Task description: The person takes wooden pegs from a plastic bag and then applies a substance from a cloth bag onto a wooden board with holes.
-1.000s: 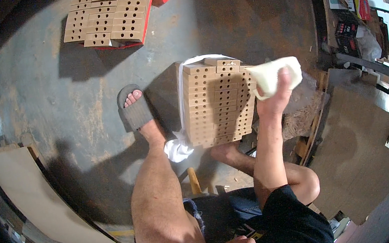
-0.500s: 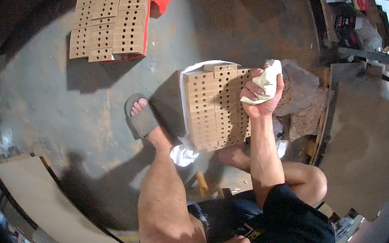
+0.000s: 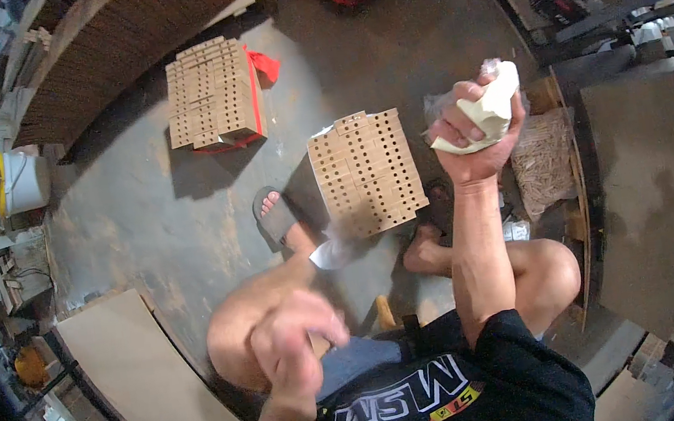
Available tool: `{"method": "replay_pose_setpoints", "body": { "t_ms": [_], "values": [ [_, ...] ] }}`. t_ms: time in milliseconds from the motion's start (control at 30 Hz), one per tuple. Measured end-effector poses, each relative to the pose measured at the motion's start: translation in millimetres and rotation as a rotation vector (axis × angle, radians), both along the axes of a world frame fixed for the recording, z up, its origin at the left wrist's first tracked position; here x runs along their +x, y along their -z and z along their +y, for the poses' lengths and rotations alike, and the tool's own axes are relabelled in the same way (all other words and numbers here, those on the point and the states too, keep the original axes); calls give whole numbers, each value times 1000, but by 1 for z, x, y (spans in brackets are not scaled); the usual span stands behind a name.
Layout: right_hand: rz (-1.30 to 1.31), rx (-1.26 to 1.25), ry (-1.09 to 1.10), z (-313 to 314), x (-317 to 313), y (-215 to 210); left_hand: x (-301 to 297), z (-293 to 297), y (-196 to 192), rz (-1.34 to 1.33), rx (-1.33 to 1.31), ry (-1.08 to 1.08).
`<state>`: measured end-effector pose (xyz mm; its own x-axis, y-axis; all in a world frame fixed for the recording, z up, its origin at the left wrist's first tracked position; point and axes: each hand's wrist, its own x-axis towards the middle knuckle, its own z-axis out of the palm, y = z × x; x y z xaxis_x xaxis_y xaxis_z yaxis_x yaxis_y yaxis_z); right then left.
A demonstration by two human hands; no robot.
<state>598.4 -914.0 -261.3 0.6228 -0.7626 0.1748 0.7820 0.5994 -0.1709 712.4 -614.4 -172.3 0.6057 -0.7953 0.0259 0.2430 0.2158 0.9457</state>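
Fingers of right hand clench a crumpled white cloth; left hand empty, loosely curled

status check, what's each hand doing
Right hand raised, fist shut on cream bottle. Left hand empty, blurred, over knee. Drilled wood blocks on floor below.

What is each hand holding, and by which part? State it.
The right hand grips a crumpled whitish cloth around its bunched middle. The left hand, blurred, holds nothing visible.

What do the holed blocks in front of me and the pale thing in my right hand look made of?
The holed blocks look like raw, unfinished wood: matt tan faces, drilled round holes. The pale wad in the right hand seems soft cloth or plastic film; it crumples and folds under the grip.
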Motion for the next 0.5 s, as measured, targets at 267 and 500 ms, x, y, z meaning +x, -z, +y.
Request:
{"method": "replay_pose_setpoints", "body": {
  "t_ms": [267, 500],
  "values": [
    [19, -423, 78, 40, -98, -179, -5, 14, -4, -489, 348, -152],
    [204, -372, 163, 80, -195, -200, 8, 49, 23, -236, 356, 36]
  ]
}}
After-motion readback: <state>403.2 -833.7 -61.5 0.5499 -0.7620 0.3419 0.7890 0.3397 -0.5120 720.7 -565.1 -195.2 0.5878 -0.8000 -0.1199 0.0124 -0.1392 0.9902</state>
